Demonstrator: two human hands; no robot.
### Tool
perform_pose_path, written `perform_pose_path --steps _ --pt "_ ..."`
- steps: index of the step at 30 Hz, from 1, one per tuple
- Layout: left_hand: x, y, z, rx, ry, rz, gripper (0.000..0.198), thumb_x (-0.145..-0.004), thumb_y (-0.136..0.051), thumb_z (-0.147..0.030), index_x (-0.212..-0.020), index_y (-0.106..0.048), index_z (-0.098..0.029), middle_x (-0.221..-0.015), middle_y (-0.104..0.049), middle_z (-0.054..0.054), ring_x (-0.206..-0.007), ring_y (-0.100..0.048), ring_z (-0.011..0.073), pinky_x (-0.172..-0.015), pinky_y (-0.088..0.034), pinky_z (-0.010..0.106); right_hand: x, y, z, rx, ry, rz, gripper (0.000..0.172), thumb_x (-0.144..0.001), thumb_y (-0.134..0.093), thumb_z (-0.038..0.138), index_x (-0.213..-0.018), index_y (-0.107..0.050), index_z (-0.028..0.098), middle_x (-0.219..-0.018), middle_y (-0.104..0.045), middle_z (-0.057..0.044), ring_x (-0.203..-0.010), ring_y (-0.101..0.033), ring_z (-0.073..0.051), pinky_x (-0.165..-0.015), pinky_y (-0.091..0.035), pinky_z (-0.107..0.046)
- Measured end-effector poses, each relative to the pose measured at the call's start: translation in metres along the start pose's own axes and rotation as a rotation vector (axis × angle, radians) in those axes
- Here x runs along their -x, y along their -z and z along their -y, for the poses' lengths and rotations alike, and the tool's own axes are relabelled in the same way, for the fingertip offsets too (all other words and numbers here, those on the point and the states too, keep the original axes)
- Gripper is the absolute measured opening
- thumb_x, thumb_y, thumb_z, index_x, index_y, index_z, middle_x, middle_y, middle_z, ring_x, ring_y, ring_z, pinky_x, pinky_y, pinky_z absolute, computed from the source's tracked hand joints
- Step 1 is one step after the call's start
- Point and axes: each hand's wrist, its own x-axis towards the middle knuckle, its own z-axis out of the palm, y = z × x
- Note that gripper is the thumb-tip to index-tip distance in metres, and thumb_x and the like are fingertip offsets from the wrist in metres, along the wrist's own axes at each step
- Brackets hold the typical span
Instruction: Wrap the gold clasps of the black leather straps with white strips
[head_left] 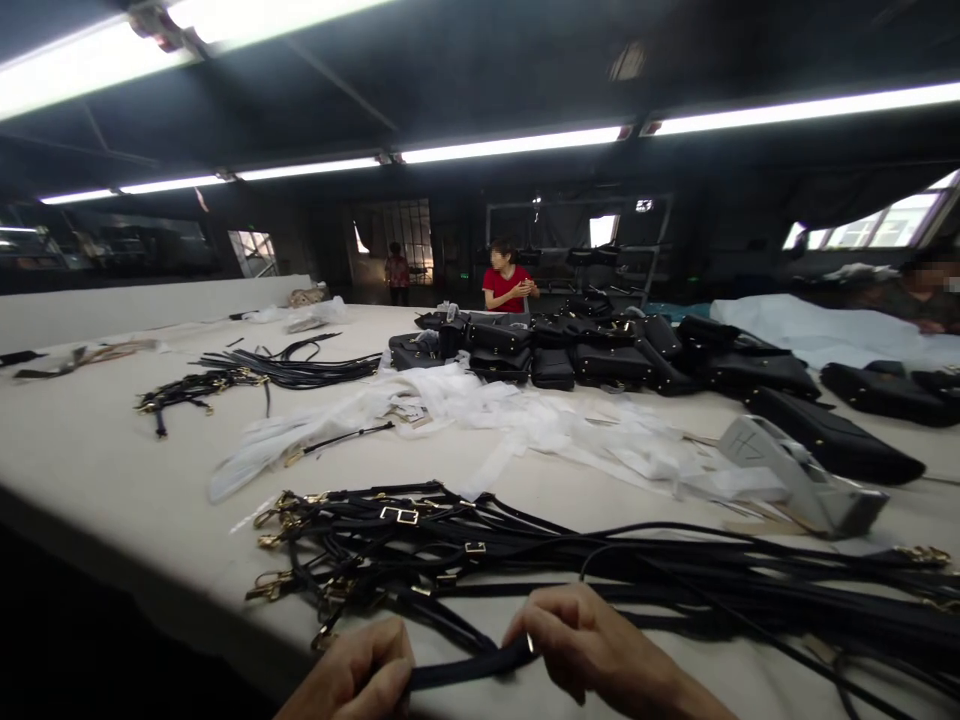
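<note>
A dark strap [465,668] stretches between my two hands at the table's near edge. My left hand [364,670] is closed around its left end. The fingers of my right hand [577,635] pinch the other end, where a small piece of metal glints. Just beyond lies a long pile of dark straps [570,550] with gold buckles and clasps, its clasp ends [281,545] toward the left. Part of the strap is hidden inside my fingers.
White wrapping sheets [480,405] lie mid-table, with many black bags [600,350] behind. A grey holder [795,470] stands right. Another strap bundle [300,368] lies far left. A person in red [506,285] is across the table; another person [930,285] is at far right.
</note>
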Motion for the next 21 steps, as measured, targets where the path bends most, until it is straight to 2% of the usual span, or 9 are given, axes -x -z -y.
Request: perform_pose_path --steps 2,4,6,8,13,17,21 --pt "-0.001 0.003 -0.016 -0.124 -0.039 0.017 0.054 -0.091 -0.037 -0.068 -0.072 -0.051 -0.019 -0.075 -0.049 0.000 -0.073 -0.047 0.0165 -0.068 -0.039 0.024 0.001 0.002 0.002 0.094 0.001 -0.067 0.032 -0.086 -0.062 0.040 -0.077 -0.078 0.014 -0.049 -0.043 0.005 -0.048 -0.033 -0.008 -0.046 -0.023 -0.021" --pt "-0.001 0.003 -0.028 -0.194 -0.063 0.009 0.051 -0.093 -0.037 -0.064 -0.074 -0.054 -0.020 -0.074 -0.051 0.000 -0.072 -0.048 0.0167 -0.066 -0.039 0.024 0.006 0.004 0.007 0.214 0.038 -0.129 0.022 -0.081 -0.063 0.029 -0.074 -0.079 0.017 -0.054 -0.051 0.004 -0.054 -0.038 -0.009 -0.050 -0.025 -0.021" --pt "-0.001 0.004 -0.033 -0.211 -0.074 -0.033 0.047 -0.093 -0.040 -0.061 -0.074 -0.055 -0.020 -0.072 -0.050 -0.001 -0.070 -0.047 0.0162 -0.062 -0.037 0.023 0.012 0.005 0.014 0.344 0.045 -0.175 0.020 -0.079 -0.061 0.024 -0.072 -0.079 0.018 -0.057 -0.057 0.003 -0.057 -0.042 -0.010 -0.051 -0.027 -0.022" --pt "0.002 0.006 -0.033 -0.197 -0.079 -0.081 0.046 -0.093 -0.041 -0.060 -0.074 -0.055 -0.020 -0.071 -0.049 -0.001 -0.066 -0.045 0.0153 -0.057 -0.035 0.022 0.016 0.005 0.019 0.439 0.016 -0.186 0.018 -0.077 -0.061 0.023 -0.068 -0.076 0.017 -0.056 -0.056 0.004 -0.055 -0.043 -0.010 -0.050 -0.026 -0.022" --pt "0.014 0.014 -0.020 -0.167 -0.079 -0.103 0.044 -0.095 -0.041 -0.057 -0.077 -0.055 -0.020 -0.069 -0.046 -0.003 -0.063 -0.041 0.0144 -0.057 -0.035 0.023 0.017 -0.003 0.019 0.387 0.026 -0.093 0.015 -0.079 -0.062 0.024 -0.075 -0.076 0.018 -0.061 -0.061 0.004 -0.058 -0.047 -0.011 -0.052 -0.031 -0.020" --pt "0.018 0.016 0.002 -0.082 -0.024 -0.189 0.044 -0.091 -0.051 -0.056 -0.067 -0.046 -0.019 -0.066 -0.044 -0.004 -0.064 -0.039 0.0138 -0.061 -0.035 0.023 0.016 -0.012 0.018 0.450 0.104 0.009 0.019 -0.083 -0.060 0.022 -0.072 -0.075 0.018 -0.062 -0.066 0.001 -0.058 -0.054 -0.011 -0.056 -0.037 -0.020" --pt "0.013 0.013 0.021 0.039 0.021 -0.164 0.034 -0.086 -0.061 -0.053 -0.084 -0.059 -0.019 -0.065 -0.048 -0.006 -0.062 -0.042 0.0132 -0.060 -0.036 0.022 0.016 -0.016 0.018 0.527 0.133 0.070 0.024 -0.089 -0.058 0.026 -0.074 -0.074 0.017 -0.056 -0.059 0.003 -0.052 -0.050 -0.009 -0.052 -0.035 -0.019"
